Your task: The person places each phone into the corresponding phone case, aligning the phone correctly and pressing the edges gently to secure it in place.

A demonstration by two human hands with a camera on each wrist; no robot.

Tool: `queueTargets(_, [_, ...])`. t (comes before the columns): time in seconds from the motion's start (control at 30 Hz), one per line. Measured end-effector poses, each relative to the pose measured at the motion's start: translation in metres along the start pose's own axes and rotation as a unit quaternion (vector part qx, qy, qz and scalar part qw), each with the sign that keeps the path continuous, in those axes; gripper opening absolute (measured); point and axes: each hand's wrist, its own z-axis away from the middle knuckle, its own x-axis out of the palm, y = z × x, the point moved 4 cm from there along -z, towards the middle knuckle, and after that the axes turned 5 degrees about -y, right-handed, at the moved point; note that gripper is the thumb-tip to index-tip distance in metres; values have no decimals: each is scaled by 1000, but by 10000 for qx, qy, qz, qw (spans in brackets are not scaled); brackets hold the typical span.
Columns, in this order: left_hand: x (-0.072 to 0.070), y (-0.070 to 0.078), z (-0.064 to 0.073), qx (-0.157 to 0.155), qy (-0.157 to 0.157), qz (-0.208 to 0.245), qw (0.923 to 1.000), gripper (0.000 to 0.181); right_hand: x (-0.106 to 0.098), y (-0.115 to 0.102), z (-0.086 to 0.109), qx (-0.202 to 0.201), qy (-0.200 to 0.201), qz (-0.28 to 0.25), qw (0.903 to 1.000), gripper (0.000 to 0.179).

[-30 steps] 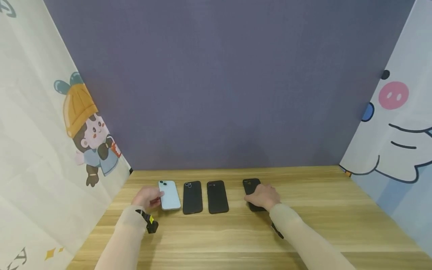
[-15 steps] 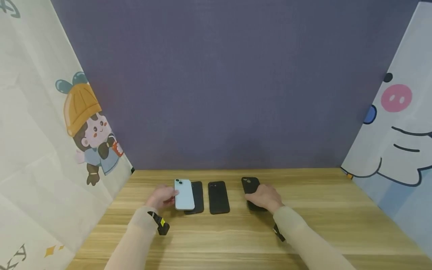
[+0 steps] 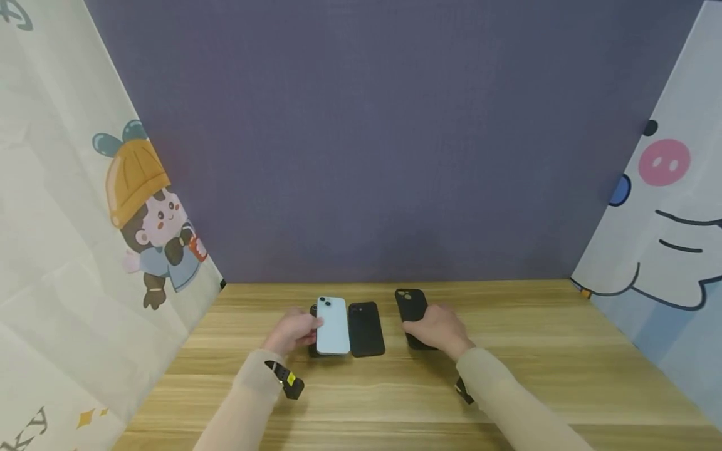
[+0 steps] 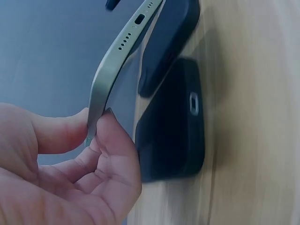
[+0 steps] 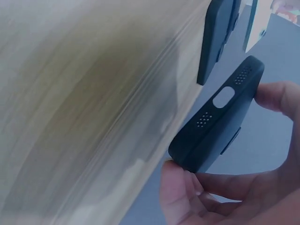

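Note:
My left hand [image 3: 293,331] pinches the left edge of a light blue phone [image 3: 334,326], thumb on its back and fingers beneath. The left wrist view shows the phone's bottom edge [image 4: 105,75] raised over a dark case-shaped piece [image 4: 168,136]. In the head view the phone hides most of that piece. Just right of it lies a second black case-shaped piece [image 3: 368,332]. Farther right, my right hand [image 3: 442,329] grips a black phone case [image 3: 410,305] by its sides. Its camera holes and, in the right wrist view, the port opening in its end [image 5: 225,98] show.
Everything is on or above a wood-grain table [image 3: 361,401]. A dark purple-grey panel [image 3: 361,144] rises at its back edge. Printed cloths with cartoon figures hang on the left [image 3: 51,219] and right [image 3: 677,263].
My left hand has carried the phone from the row's left end rightward over the nearest black piece. My right hand has lifted the black case and shifted it slightly left.

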Motion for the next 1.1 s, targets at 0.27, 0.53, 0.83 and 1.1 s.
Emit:
queueTargets(0.27, [21,1,4,128,-181,-134,9997,13,0,-11,5,-58,118,112,9999,45])
queueTargets(0.53, [40,4,7,260,-253,-91,9993,13,1,-20,8,-177,226,120,9995,43])
queueTargets(0.83, [56,4,8,354,-364,126,9986,14,4,-26,13,-141,115,-121,9998,44])
queueTargets(1.1, [66,3,9,403,-437,313,9977,21,7,-33,16,-179,137,-132,9997,45])
